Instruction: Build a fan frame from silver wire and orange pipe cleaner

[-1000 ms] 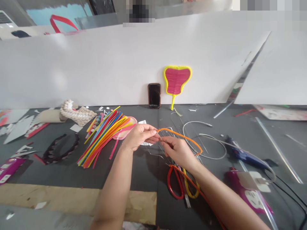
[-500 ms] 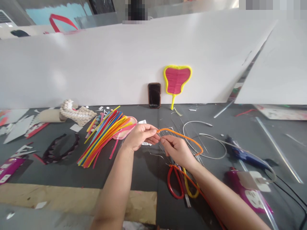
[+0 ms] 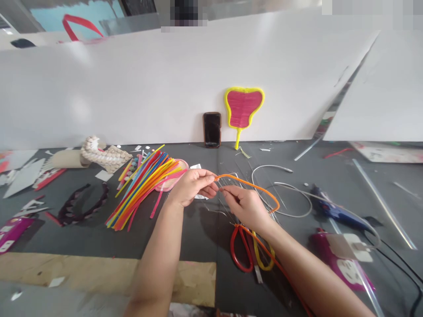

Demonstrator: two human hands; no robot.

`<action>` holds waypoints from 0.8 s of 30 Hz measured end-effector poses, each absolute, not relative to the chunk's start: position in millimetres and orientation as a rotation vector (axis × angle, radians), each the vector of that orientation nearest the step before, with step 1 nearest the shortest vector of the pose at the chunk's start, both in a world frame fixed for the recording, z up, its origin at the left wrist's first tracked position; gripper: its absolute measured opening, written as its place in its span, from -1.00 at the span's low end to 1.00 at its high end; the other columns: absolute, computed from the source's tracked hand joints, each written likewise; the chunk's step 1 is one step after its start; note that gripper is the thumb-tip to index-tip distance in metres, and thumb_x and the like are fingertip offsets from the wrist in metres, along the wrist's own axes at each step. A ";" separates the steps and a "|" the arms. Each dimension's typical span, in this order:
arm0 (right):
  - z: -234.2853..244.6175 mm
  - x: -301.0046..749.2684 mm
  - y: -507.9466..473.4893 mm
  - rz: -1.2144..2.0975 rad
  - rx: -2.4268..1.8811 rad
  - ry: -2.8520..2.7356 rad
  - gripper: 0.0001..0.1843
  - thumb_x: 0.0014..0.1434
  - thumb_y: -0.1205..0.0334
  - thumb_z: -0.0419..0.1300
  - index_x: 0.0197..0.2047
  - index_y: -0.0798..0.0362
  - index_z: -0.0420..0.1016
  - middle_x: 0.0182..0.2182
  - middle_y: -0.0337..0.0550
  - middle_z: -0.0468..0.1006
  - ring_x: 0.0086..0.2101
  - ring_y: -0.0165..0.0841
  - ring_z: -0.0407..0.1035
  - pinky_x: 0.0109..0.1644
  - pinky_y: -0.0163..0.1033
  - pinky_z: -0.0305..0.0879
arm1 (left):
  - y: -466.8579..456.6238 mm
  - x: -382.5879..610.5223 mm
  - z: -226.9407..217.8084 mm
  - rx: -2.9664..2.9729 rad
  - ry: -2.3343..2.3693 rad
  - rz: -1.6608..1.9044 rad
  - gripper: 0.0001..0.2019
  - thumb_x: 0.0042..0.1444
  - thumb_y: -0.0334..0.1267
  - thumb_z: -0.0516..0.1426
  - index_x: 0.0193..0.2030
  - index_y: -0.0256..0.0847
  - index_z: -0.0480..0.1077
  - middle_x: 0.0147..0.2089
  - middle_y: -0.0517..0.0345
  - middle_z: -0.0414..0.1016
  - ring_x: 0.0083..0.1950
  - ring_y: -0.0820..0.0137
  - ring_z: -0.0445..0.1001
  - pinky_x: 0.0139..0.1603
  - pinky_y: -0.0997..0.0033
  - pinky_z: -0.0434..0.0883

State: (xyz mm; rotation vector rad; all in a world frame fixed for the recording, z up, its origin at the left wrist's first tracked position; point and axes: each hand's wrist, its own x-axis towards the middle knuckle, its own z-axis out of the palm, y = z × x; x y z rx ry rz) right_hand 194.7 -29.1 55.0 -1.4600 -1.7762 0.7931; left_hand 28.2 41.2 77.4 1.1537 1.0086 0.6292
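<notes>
An orange pipe cleaner (image 3: 256, 185) arches from the fingertips of my left hand (image 3: 195, 186) over to the right of my other hand. The left thumb and fingers pinch its end. Close beside them, my right hand (image 3: 247, 205) has thumb and forefinger pressed together; whatever is between them is too small to make out. A longer orange length (image 3: 259, 243) runs under my right forearm toward the front. Below the right hand lie scissors with red (image 3: 240, 257) and yellow handles, partly covered. Thin metal wires (image 3: 216, 212) are scattered beneath and behind the hands.
Left of my hands lies a bundle of coloured pipe cleaners (image 3: 140, 189), with a dark headband (image 3: 84, 207) beyond it. A phone (image 3: 212, 129) and a yellow-edged hand fan (image 3: 243, 108) lean on the white board. At right are a blue glue gun (image 3: 337, 211) and a purple power strip (image 3: 346, 264).
Both hands keep nearly the same pose, with the pipe cleaner end still pinched on the left. The whole view has shifted very slightly.
</notes>
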 end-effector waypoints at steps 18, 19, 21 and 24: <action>57.2 198.4 -28.0 0.860 -1.438 -1.777 -0.69 0.22 0.16 -0.04 -0.34 0.07 0.48 -0.70 -0.32 0.27 -0.63 -0.49 0.14 -0.53 -0.39 0.04 | 41.5 25.3 76.9 1.186 0.978 0.592 -0.74 -0.02 -0.15 0.21 -0.30 -0.34 0.41 -0.46 0.06 0.53 -0.49 0.43 0.51 -0.47 0.47 0.47; 57.1 198.4 -28.1 0.861 -1.436 -1.774 -0.70 0.22 0.16 -0.04 -0.34 0.06 0.48 -0.70 -0.32 0.27 -0.63 -0.49 0.13 -0.53 -0.39 0.04 | 41.6 25.0 76.7 1.190 0.975 0.589 -0.74 -0.02 -0.15 0.21 -0.30 -0.33 0.41 -0.46 0.06 0.53 -0.49 0.43 0.51 -0.47 0.47 0.47; 57.0 198.4 -28.3 0.861 -1.423 -1.774 -0.69 0.22 0.16 -0.04 -0.34 0.06 0.48 -0.69 -0.32 0.27 -0.63 -0.49 0.12 -0.53 -0.39 0.04 | 41.7 24.6 76.1 1.202 0.970 0.585 -0.74 -0.01 -0.14 0.21 -0.29 -0.33 0.41 -0.45 0.06 0.53 -0.48 0.43 0.51 -0.46 0.47 0.47; 57.5 198.5 -28.3 0.861 -1.401 -1.802 -0.68 0.23 0.16 -0.05 -0.36 0.06 0.47 -0.67 -0.31 0.28 -0.62 -0.49 0.12 -0.52 -0.39 0.04 | 42.0 24.7 75.4 1.226 0.970 0.581 -0.75 -0.01 -0.15 0.20 -0.29 -0.32 0.41 -0.46 0.07 0.52 -0.48 0.43 0.50 -0.47 0.47 0.46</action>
